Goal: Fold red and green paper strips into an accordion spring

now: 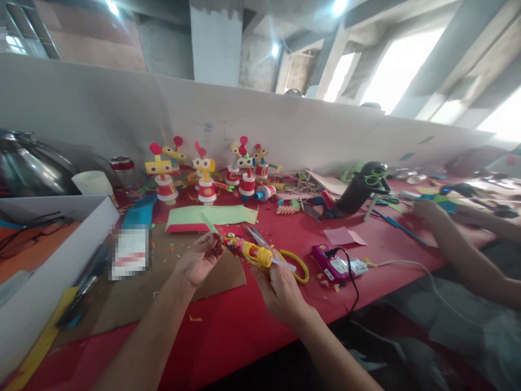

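My left hand (198, 262) is closed in a pinch on the red, crinkled end of a small paper craft figure (244, 248). My right hand (280, 290) is closed around the other end, by its yellow roll and a pale strip (285, 264). The figure lies sideways between both hands, just above the red table (244, 320). Yellow-handled scissors (293, 263) lie right behind my right hand. A brown cardboard sheet (163, 282) lies under my left hand.
Several finished red-and-yellow paper figures (205, 176) stand at the back by the grey partition. Green and red paper sheets (211, 216), a purple device with a cable (336, 265), a black glue gun (360, 187) and a white box (52, 260) lie around. Another person's arm (459, 247) rests at right.
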Motion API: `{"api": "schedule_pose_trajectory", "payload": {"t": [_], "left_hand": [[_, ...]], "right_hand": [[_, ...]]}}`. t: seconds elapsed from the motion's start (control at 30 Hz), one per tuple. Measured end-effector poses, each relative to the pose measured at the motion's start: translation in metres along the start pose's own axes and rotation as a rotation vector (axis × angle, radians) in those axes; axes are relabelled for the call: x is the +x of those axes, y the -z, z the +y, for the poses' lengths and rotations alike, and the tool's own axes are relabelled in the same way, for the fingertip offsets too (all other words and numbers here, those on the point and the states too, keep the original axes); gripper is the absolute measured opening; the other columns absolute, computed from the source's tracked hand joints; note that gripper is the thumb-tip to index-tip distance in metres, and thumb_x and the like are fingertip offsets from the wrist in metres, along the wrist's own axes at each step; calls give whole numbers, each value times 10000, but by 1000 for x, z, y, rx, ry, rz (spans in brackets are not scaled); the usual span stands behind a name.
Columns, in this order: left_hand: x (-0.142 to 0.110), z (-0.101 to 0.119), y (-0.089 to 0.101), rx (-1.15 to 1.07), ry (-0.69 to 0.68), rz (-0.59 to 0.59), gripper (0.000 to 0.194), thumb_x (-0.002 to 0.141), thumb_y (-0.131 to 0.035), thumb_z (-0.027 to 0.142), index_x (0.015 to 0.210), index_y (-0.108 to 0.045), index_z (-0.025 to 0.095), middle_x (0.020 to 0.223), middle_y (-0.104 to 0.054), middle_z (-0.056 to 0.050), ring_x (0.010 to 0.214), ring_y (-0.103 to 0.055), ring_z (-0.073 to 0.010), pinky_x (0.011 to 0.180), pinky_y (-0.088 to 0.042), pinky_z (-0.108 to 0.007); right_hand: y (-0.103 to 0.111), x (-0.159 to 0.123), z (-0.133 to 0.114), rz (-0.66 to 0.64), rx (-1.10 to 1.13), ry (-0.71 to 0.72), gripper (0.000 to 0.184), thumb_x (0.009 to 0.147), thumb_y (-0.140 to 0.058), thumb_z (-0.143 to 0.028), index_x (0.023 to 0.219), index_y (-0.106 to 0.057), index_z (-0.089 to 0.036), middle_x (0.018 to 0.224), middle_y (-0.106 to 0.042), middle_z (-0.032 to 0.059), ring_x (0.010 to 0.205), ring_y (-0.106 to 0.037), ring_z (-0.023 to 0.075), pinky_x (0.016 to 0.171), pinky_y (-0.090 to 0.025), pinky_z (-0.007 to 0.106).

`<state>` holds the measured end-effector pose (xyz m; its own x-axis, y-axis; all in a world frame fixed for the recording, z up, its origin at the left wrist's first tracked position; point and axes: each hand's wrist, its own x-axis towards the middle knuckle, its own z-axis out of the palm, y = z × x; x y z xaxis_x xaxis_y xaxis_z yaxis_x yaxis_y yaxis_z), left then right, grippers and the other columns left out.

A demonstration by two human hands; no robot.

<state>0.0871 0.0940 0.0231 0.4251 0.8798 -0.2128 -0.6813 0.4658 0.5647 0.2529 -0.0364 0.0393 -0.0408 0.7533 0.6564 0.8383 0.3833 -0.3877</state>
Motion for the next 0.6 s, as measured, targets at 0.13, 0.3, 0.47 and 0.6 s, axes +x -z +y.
{"api": "schedule_pose_trajectory", "payload": {"t": [0.13, 0.3, 0.47, 0.6], "left_hand": [[-2, 2, -4, 0, -17, 19, 135, 652, -768, 59, 680, -660, 135, 670, -668, -8, 623, -621, -96, 610, -526, -208], [-4, 6, -7, 16, -53, 101, 90, 753, -657, 28, 731, -674, 113, 744, -688, -49, 681, -644, -114, 614, -527, -206], [-3, 6, -8, 96, -46, 145, 138, 782, -609, 9, 709, -680, 102, 713, -685, -63, 664, -641, -110, 596, -515, -192], [-2, 6, -9, 157, -73, 158, 118, 756, -635, 0, 708, -696, 89, 700, -687, -63, 639, -623, -91, 577, -486, -166]], "right_hand": [[6, 2, 0, -32, 115, -147, 199, 928, -460, -313, 1059, -553, -195, 951, -654, 123, 902, -622, 264, 792, -503, 392], [15, 21, 39, -6, 515, -490, 250, 872, -527, -411, 1002, -557, -199, 897, -659, 40, 799, -613, 182, 714, -483, 284], [20, 45, 109, -3, 532, -910, 238, 783, -575, -411, 769, -524, -179, 610, -579, -9, 551, -548, 131, 511, -403, 224], [16, 53, 146, -107, 255, -1049, 194, 825, -509, -347, 748, -533, -171, 603, -613, 32, 537, -574, 145, 508, -422, 236]]}}
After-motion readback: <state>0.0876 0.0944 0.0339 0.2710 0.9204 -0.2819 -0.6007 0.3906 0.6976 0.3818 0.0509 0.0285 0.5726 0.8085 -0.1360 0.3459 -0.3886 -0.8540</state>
